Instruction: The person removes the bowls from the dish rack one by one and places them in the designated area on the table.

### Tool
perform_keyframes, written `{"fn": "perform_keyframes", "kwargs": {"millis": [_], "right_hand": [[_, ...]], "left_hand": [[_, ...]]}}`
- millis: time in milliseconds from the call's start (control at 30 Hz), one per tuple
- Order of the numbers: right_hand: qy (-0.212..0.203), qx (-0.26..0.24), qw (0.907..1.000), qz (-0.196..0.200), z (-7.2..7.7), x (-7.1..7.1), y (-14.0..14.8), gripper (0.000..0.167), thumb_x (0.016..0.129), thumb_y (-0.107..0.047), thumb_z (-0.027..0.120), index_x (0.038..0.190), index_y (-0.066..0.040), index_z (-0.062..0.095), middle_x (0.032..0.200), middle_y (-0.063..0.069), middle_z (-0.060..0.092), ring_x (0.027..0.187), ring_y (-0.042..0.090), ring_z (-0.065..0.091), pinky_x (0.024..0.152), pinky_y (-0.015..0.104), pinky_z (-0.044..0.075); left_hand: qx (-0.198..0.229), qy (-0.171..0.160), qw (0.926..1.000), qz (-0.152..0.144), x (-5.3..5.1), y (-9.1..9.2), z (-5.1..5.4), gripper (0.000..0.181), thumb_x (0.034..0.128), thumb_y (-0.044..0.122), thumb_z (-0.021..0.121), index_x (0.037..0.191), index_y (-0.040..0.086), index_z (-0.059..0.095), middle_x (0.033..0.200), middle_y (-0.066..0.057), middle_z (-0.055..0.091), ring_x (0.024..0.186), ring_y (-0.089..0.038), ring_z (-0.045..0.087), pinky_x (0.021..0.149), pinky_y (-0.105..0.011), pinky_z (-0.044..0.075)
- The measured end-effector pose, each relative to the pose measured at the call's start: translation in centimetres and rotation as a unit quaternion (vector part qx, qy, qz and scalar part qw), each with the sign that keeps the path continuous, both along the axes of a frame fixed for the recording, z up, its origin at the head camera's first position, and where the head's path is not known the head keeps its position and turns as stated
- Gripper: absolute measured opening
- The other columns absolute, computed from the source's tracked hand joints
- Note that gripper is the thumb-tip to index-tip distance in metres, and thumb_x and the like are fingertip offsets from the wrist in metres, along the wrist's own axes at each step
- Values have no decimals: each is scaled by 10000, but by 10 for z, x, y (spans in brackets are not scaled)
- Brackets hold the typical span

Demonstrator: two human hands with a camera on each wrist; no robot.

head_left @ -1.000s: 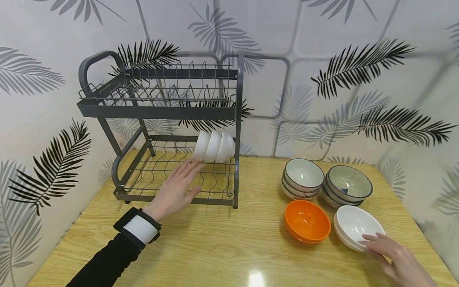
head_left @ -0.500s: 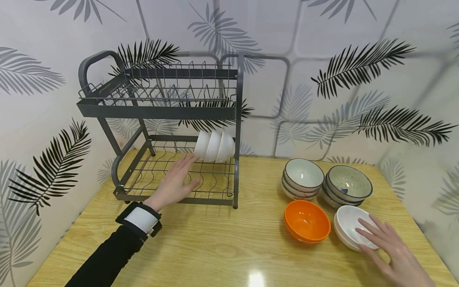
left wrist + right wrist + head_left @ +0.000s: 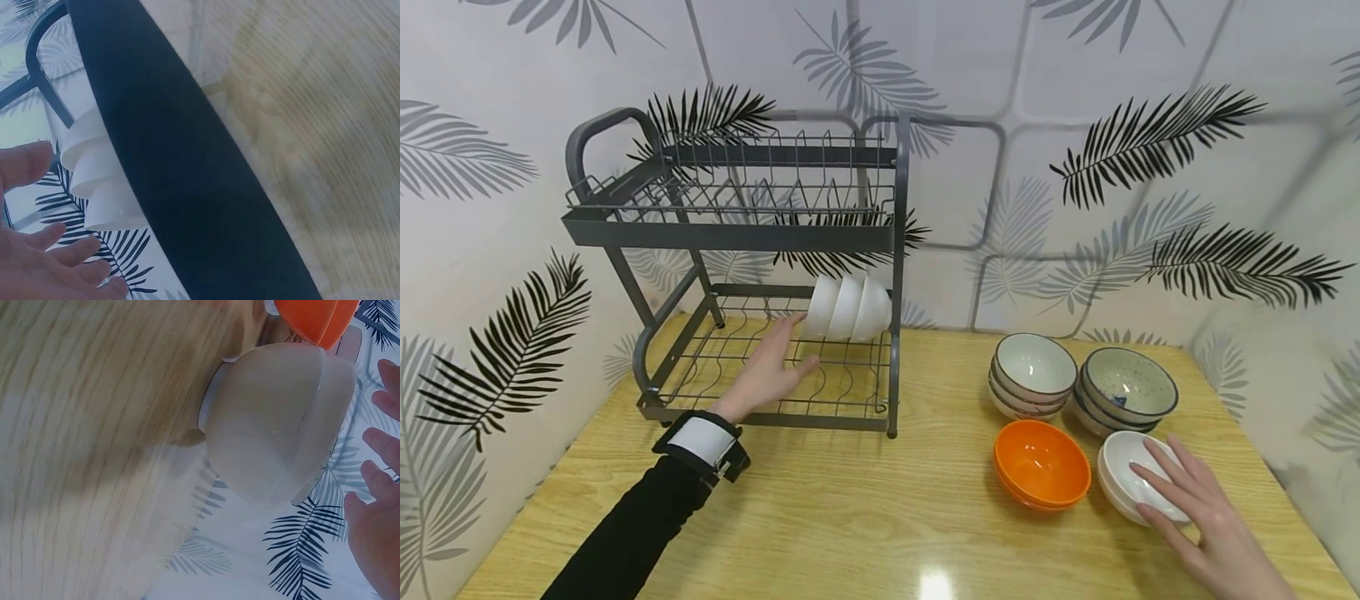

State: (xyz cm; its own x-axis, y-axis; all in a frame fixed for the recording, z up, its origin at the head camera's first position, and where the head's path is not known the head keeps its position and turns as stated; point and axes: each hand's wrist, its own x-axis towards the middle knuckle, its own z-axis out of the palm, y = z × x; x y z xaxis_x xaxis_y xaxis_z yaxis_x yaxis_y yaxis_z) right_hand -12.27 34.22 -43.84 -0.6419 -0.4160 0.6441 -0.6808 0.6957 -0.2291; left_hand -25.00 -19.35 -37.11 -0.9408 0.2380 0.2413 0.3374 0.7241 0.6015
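Observation:
Several white bowls point(image 3: 846, 308) stand on edge, nested in a row, at the right end of the lower tier of a dark grey dish rack point(image 3: 730, 237). My left hand point(image 3: 763, 371) reaches over that tier, its fingertips beside the leftmost bowl. The left wrist view shows its fingers point(image 3: 75, 251) extended, holding nothing. At the right, my right hand point(image 3: 1206, 521) hovers with spread fingers over a stack of white bowls point(image 3: 1120, 462). From the right wrist, those fingers point(image 3: 382, 442) appear above the rim of the stack, gripping nothing.
Stacked orange bowls point(image 3: 1041, 462) sit left of the white stack. Behind stand a stack of pale bowls with dark rims point(image 3: 1036, 367) and speckled greenish bowls point(image 3: 1131, 383). The wooden table point(image 3: 865, 517) meets a leaf-patterned wall point(image 3: 955, 50).
My right hand has spread its fingers and shifted left over the white stack. My left hand has drawn slightly left, its fingertips now beside the leftmost racked bowl. The bowls stay in place.

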Motion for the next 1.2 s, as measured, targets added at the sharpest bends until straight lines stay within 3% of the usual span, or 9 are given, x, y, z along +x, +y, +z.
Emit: {"fn": "perform_keyframes", "kwargs": {"millis": [233, 467, 1200], "right_hand": [[0, -46, 10000, 50, 0, 1, -2, 440, 980, -354, 640, 1336, -95, 649, 1629, -60, 369, 1582, 131, 159, 1272, 158, 71], [-102, 39, 9999, -104, 2, 3, -5, 465, 849, -102, 768, 1291, -10, 656, 1630, -15, 368, 1583, 120, 146, 1260, 131, 72], [-125, 9, 9998, -160, 3, 3, -6, 498, 830, -93, 784, 1309, -46, 657, 1625, -13, 383, 1580, 106, 151, 1245, 104, 83]], "left_hand": [[525, -298, 9982, -51, -7, 0, 4, 741, 1002, 161, 587, 1574, -44, 164, 1628, -313, 202, 1508, -493, 215, 1217, -657, 233], [800, -628, 9948, 85, -14, 0, 5, 778, 1014, 214, 576, 1598, 0, 109, 1650, -297, 164, 1528, -473, 189, 1219, -659, 229], [1552, -1219, 9801, 198, -37, 8, 5, 742, 1036, 172, 539, 1591, -20, 85, 1652, -281, 160, 1549, -426, 163, 1252, -614, 194]]}}
